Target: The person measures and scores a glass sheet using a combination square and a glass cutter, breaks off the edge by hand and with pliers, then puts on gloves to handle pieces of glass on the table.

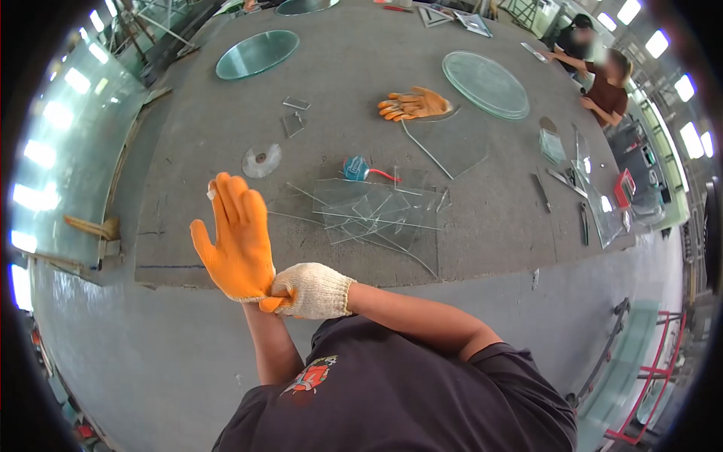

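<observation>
My left hand [239,237] is raised at the near left edge of the table in a work glove with an orange coated palm. Its fingers point up and are stretched out, holding nothing. A small white patch shows at the tip of one finger. My right hand [312,291], in a glove of the same sort with its cream knitted back showing, is closed at the left wrist, gripping the cuff of the left glove. Beyond them lie a pile of broken glass pieces [376,215] and a blue-green round object [356,168] with a red strip beside it.
On the table [361,45] lie another pair of orange gloves [414,103], round glass discs [486,84], a glass sheet [452,143] and a clear ring-shaped disc [261,160]. Knife-like tools [541,192] sit at right. Two people [606,87] stand at the far right edge.
</observation>
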The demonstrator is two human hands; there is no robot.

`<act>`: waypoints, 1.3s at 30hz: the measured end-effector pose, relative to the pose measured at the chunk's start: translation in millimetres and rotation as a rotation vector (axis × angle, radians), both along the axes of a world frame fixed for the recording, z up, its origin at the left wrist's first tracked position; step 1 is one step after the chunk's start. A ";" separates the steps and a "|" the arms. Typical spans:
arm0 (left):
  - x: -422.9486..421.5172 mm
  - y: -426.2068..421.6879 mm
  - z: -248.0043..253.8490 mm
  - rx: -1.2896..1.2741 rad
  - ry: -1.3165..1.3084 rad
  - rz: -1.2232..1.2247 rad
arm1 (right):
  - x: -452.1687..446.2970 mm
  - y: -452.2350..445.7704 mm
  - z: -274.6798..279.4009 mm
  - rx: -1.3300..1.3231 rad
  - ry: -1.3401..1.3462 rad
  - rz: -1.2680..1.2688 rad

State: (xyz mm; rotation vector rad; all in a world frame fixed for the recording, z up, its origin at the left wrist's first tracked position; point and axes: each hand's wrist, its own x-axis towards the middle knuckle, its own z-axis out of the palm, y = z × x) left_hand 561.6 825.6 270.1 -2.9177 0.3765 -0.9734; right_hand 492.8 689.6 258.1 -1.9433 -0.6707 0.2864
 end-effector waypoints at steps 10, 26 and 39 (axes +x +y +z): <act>3.8 -20.8 -43.0 -2.736 0.739 -0.965 | 10.2 -10.2 -24.3 -0.199 0.153 0.107; 72.0 -27.4 -118.1 -2.278 0.731 -0.541 | 53.8 -30.7 -44.9 -0.381 0.004 0.007; 79.7 -45.5 -154.7 -1.352 1.132 -0.397 | 132.9 4.4 -48.3 -0.791 -0.464 -0.143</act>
